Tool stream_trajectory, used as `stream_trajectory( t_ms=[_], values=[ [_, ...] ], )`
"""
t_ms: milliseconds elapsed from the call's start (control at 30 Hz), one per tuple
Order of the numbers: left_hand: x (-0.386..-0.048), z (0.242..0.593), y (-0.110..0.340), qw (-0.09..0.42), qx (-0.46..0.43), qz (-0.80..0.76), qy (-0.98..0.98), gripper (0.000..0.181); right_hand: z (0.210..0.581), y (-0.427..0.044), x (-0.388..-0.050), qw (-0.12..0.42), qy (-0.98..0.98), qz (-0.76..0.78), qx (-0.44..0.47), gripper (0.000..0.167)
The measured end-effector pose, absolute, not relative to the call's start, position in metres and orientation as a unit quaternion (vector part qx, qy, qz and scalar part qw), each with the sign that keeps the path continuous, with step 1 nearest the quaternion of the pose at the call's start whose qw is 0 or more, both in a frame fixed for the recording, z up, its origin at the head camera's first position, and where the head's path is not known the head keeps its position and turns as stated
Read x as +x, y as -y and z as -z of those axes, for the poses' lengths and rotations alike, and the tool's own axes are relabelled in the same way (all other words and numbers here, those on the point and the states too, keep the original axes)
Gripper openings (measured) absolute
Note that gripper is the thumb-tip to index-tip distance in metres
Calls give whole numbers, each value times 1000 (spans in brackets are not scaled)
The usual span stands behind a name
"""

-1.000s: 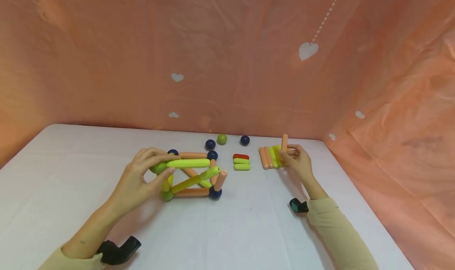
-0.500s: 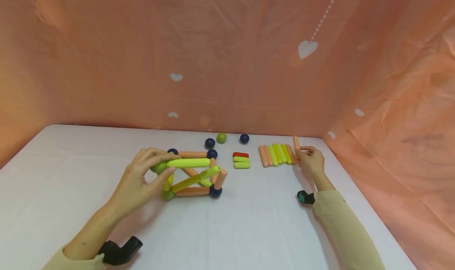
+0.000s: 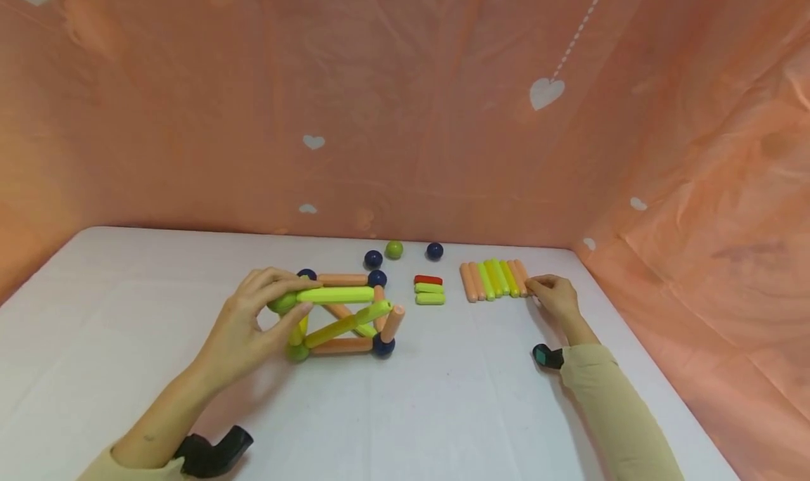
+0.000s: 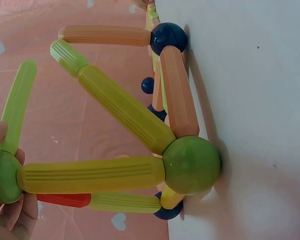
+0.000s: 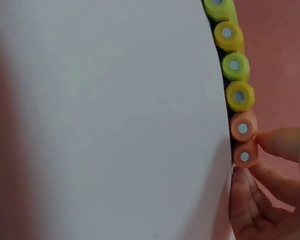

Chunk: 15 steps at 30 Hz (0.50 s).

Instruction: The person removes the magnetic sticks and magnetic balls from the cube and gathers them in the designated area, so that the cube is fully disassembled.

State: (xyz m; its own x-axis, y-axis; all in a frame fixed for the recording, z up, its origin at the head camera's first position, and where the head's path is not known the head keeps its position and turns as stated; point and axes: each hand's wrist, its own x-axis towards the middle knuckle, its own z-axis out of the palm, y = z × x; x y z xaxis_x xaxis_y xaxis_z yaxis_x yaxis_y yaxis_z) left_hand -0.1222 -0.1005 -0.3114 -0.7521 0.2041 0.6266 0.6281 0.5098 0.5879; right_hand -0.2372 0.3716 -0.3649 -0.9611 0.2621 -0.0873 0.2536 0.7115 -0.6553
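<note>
My left hand [image 3: 247,319] grips a green ball [image 4: 4,176] at the raised corner of a frame of magnetic sticks and balls. A light-green stick [image 3: 335,295] juts sideways from that ball. Below, a yellow stick [image 4: 92,174] joins it to a lower green ball [image 4: 191,165] on the table. At the frame's near right corner, an orange stick [image 3: 393,323] rises from a dark blue ball [image 3: 383,345]. My right hand [image 3: 555,299] is at the right end of a row of sticks, pinching the outermost orange stick [image 5: 245,154], which lies against its neighbour [image 5: 242,127].
Behind the frame lie two loose dark blue balls, one left [image 3: 373,259] and one right [image 3: 434,251], with a green ball [image 3: 394,249] between. Short sticks, a red one [image 3: 428,280] and two light-green ones [image 3: 430,299], sit left of the long row [image 3: 486,280]. A curtain hangs behind the table.
My right hand has moved right and lowered the orange stick from upright to lying at the row's right end. The left hand and the frame stay in place.
</note>
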Motion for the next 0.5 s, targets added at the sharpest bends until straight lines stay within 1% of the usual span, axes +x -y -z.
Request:
stream_trajectory(
  t_ms=[133,200,267,400,500],
  values=[
    [-122,311,102,249,-250,424,834,33,358,-362,-237,15,928,-345,-141,45],
    [-122,310,102,253,-253,423,833,33,352,-354,-236,34,926,-350,-140,43],
    [-122,309,102,255,-254,422,832,33,347,-344,-234,68,922,-359,-127,41],
    [-121,311,103,258,-254,419,832,34,341,-322,-228,102,907,-401,-80,37],
    [-121,313,103,254,-250,417,836,35,340,-305,-223,100,890,-444,-26,34]
  ],
)
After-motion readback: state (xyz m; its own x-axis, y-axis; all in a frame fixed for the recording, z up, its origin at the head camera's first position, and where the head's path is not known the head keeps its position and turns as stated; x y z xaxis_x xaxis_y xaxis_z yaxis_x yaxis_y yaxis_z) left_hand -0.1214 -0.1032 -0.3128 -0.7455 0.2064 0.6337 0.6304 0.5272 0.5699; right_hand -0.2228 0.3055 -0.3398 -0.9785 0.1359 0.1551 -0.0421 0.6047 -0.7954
